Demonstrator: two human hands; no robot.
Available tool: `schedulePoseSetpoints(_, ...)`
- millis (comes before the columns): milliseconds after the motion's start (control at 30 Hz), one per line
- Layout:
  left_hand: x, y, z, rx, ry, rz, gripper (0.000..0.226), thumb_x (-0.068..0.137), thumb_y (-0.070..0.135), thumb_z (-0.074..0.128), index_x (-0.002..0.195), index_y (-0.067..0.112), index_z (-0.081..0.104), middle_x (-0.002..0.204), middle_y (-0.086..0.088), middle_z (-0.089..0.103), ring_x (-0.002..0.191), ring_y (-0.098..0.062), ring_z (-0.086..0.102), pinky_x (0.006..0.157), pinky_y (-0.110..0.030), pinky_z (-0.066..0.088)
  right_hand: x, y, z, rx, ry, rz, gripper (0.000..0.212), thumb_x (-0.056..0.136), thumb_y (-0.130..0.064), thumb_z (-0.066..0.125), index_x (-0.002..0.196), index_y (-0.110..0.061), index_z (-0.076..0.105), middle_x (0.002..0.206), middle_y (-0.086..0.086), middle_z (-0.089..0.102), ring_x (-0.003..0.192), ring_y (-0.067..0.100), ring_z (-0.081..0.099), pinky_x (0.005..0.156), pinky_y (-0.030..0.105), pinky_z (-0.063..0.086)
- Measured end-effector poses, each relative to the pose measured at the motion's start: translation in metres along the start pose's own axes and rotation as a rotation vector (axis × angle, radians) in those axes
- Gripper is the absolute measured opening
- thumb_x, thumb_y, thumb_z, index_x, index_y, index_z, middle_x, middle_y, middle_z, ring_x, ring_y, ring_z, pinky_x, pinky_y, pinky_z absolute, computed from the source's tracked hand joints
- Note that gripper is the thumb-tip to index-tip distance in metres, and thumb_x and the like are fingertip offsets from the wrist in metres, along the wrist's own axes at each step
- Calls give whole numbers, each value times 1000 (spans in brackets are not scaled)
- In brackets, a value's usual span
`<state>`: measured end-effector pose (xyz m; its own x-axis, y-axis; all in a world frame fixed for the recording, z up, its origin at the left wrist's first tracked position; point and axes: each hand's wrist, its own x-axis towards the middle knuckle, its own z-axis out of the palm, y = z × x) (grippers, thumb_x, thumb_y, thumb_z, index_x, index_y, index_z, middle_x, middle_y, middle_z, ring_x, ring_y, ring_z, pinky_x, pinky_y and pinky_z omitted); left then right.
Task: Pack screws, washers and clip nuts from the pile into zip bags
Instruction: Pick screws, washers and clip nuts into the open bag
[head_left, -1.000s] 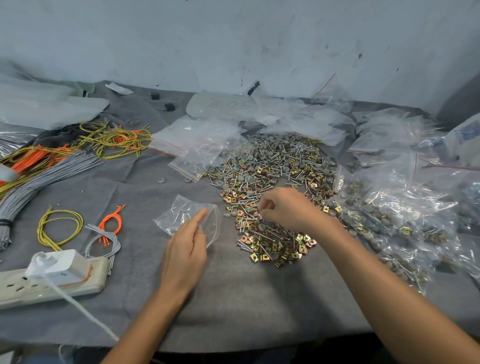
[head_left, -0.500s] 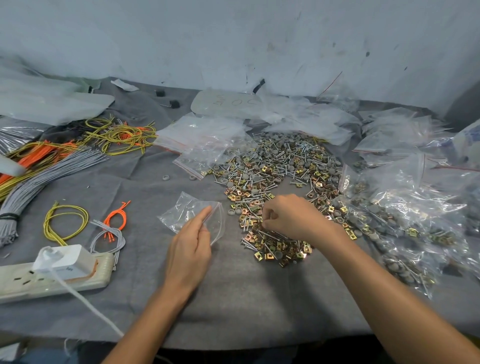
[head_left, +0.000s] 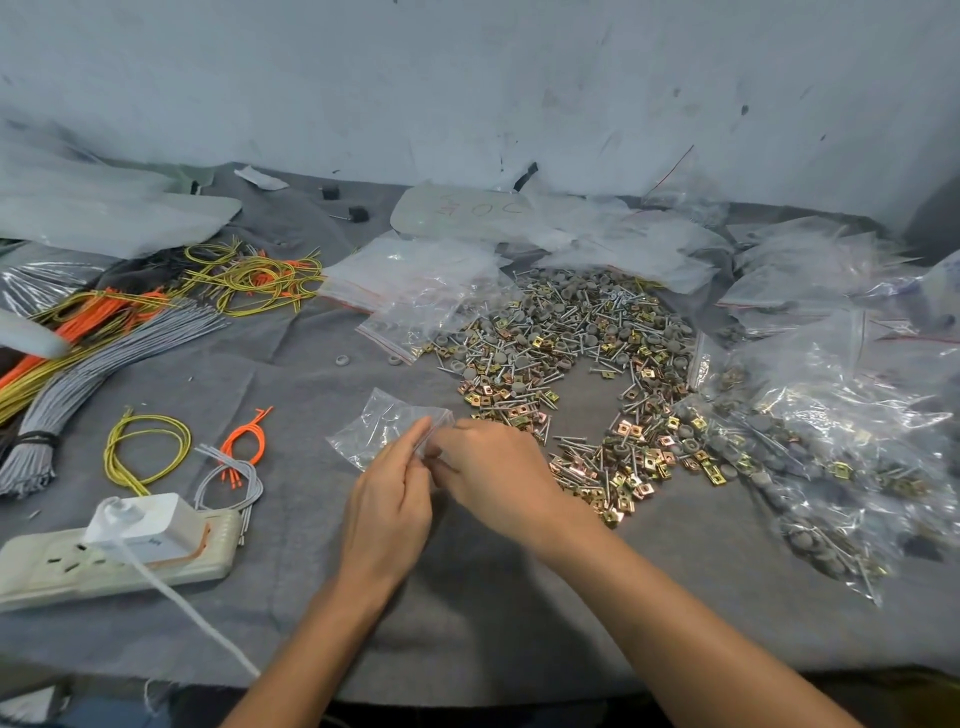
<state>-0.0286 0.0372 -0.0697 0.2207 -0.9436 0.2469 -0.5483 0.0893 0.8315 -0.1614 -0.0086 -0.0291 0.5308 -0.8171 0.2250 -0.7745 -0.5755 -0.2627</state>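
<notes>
While both bare forearms reach in from the near edge of the counter (head_left: 467, 597), the two hands meet just left of its middle, at the mouth of a small clear zip bag (head_left: 371, 428). The left hand (head_left: 387, 499) lies palm inward with its fingers stretched forward. Its grip is a pinch of thumb and forefinger on the bag's near right edge, and the rest of the bag lies flat on the grey cloth. The right hand (head_left: 493, 478) comes in from the right, knuckles up and wrist bent inward, with its fingers curled down to the same edge of the bag. Its fingertips are hidden, so I cannot tell whether that grip holds hardware, the plastic, or nothing. The pile (head_left: 566, 343) of screws, grey washers and brass-coloured clip nuts spreads just beyond and to the right of the right hand. Filled bags (head_left: 831, 457) lie heaped further right, and empty bags (head_left: 415, 280) lie behind the pile. A grey wire bundle (head_left: 109, 353) and a power strip (head_left: 62, 577) sit at far left.
</notes>
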Motion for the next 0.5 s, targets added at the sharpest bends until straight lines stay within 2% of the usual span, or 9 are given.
schedulePoseSetpoints(100,0,-1,0,0,5,-1,53,90,24,39,139,19,59,140,3,60,128,-9,54,103,-16,37,1,5,-3,-10,-67,-39,22,99,-37,53,112,-28,69,105,2,69,98,29,65,70,34,45)
schedulePoseSetpoints(167,0,-1,1,-9,6,-2,52,91,24,39,139,19,59,136,0,64,123,-14,58,100,-19,40,2,14,-15,180,-100,23,21,97,-35,60,113,-29,72,89,-8,68,85,20,64,74,34,49)
schedulePoseSetpoints(233,1,-1,1,-11,8,-6,52,92,25,39,140,20,59,131,-1,67,118,-18,61,98,-28,44,5,33,-27,332,-43,138,13,95,-30,65,104,-29,74,63,-17,57,61,2,52,63,30,46)
schedulePoseSetpoints(300,0,-1,2,-18,11,-7,52,92,25,39,140,21,58,133,1,66,119,-17,61,99,-32,46,9,53,-36,303,-2,230,8,95,-29,64,93,-31,71,59,-16,56,52,1,50,55,27,42)
schedulePoseSetpoints(367,0,-2,2,-21,7,-9,52,92,26,39,140,21,58,133,2,66,119,-17,61,101,-36,47,16,64,-39,195,-53,251,10,96,-29,64,89,-34,69,70,-14,63,56,2,58,56,27,47)
schedulePoseSetpoints(433,0,-2,2,-26,7,-9,52,92,26,39,140,20,58,134,3,65,120,-16,60,102,-37,47,24,67,-34,108,-138,224,7,96,-30,65,94,-31,72,85,-14,64,71,8,63,63,32,51)
schedulePoseSetpoints(500,0,-2,2,-20,11,-5,52,92,26,39,140,20,58,135,5,64,122,-14,60,103,-36,46,32,65,-25,47,-200,161,11,96,-34,66,103,-29,74,91,-11,58,84,14,58,69,32,46)
